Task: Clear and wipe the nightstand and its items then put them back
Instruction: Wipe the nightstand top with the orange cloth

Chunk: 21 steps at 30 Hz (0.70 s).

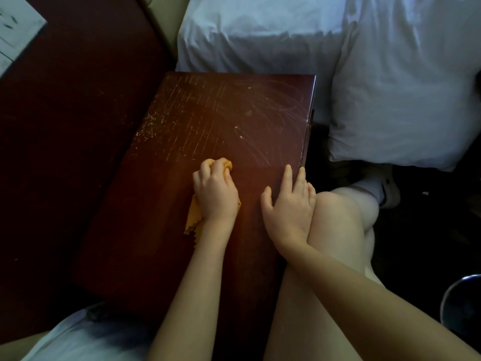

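Bunched orange cloth [193, 218] is clutched in the left grip [216, 190], with the fingers curled round it. It is pressed onto the dark red-brown scratched wooden nightstand tabletop [234, 121], near the middle and a little toward 6 o'clock. A cloth tail is seen sticking out under the wrist toward 7 o'clock. The balling is judged to let pressure be put straight down for wiping.

The right grip [289, 204] is laid flat with fingers straight and slightly spread, and nothing is held. It is placed at 4 o'clock on the tabletop, beside the right edge and touching a bare knee [338, 212]. It is judged to be planted there as a brace while the other side rubs.

Pale scratches and specks are seen from 10 to 2 o'clock, so wiping is judged unfinished there.

White pillows [403, 87] are seen on the bed from 12 to 3 o'clock, just beyond the tabletop.

No container is made out. The nightstand's items are not in frame, so putting back is judged not begun. A curved chrome rim [447, 290] is seen at 5 o'clock of the frame, but what it belongs to cannot be told.
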Each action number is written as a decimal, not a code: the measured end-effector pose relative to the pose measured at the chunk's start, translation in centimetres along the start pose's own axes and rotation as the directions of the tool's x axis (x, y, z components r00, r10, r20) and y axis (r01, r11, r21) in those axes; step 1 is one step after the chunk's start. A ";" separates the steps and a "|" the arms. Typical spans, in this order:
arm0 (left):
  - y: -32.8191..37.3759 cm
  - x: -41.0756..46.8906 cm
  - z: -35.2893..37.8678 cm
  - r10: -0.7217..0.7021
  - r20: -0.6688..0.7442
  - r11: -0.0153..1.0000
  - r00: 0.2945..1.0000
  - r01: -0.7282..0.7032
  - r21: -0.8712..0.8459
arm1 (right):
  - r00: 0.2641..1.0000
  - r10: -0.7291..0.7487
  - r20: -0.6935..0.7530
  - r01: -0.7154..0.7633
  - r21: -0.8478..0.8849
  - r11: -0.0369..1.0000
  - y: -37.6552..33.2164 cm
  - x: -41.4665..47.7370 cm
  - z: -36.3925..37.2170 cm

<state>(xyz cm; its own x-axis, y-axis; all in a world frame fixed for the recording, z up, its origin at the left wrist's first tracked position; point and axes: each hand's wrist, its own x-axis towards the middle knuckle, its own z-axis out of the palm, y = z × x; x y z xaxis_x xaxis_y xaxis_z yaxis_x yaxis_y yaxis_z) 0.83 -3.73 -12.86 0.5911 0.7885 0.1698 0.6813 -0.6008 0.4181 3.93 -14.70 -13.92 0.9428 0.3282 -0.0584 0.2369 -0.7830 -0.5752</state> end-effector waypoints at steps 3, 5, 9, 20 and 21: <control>0.0 -0.7 -0.2 0.136 0.063 0.991 0.989 -0.135 -0.016 | 1.000 0.000 0.000 0.000 -0.004 1.000 0.0 -0.1 0.0; -0.5 -1.3 -0.6 0.234 0.104 0.972 0.967 -0.231 -0.039 | 1.000 -0.002 -0.002 0.002 -0.003 1.000 0.0 -0.1 0.0; -1.6 -2.0 -1.1 0.239 0.101 0.971 0.966 -0.236 -0.047 | 1.000 -0.001 -0.011 0.001 0.003 1.000 -0.1 0.0 0.0; 0.9 -1.2 -0.1 0.195 0.083 0.981 0.977 -0.193 -0.035 | 1.000 -0.007 -0.015 0.007 0.017 1.000 -0.1 -0.1 0.0; 0.5 -1.4 -0.3 0.268 0.112 0.963 0.957 -0.263 -0.055 | 1.000 -0.009 -0.017 0.010 0.020 1.000 -0.1 -0.1 0.0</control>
<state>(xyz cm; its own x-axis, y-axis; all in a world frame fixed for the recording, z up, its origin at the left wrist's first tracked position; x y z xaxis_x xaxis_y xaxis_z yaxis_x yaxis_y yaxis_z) 0.20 -5.09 -12.62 0.7964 0.5791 0.1745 0.4772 -0.7789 0.4069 3.83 -14.65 -13.87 0.9445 0.3262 -0.0389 0.2413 -0.7691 -0.5918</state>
